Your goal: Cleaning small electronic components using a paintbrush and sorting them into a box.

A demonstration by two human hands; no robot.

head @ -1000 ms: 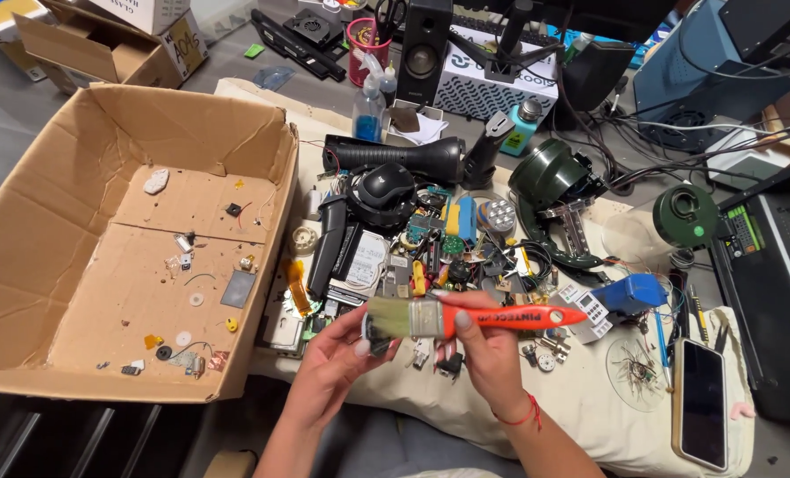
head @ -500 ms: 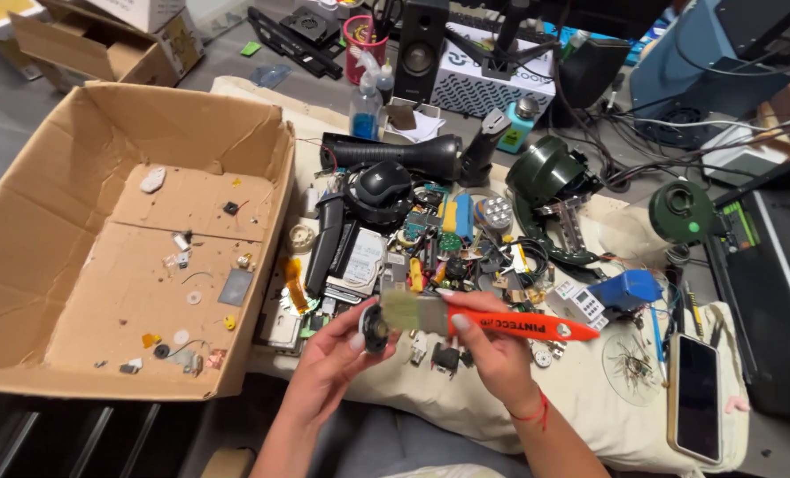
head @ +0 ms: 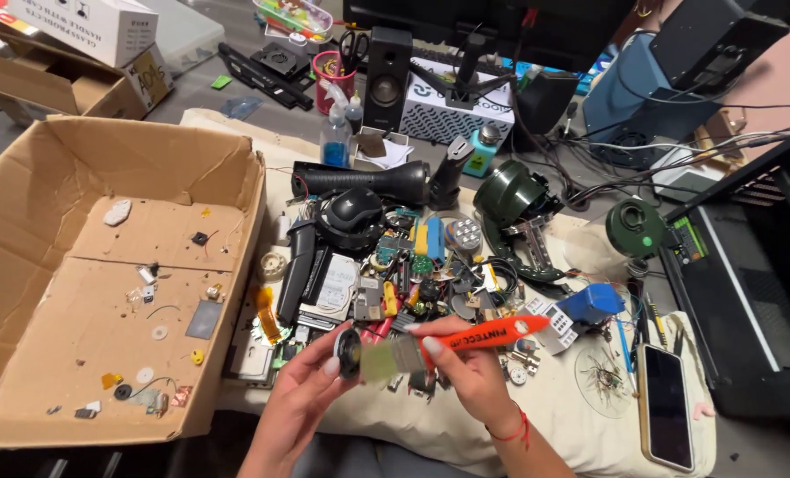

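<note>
Over the cluttered cloth (head: 430, 434), the right hand (head: 466, 376) is gripping an orange-handled tool (head: 475, 335), fingers closed around it, while the left hand (head: 311, 385) is pinching a small round black part (head: 349, 354) at the tool's grey tip; an open cardboard box (head: 103, 265) is sitting alongside.

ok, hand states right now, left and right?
Left hand: closed on small round black disc part.
Right hand: closed on orange-handled flat tool.
</note>
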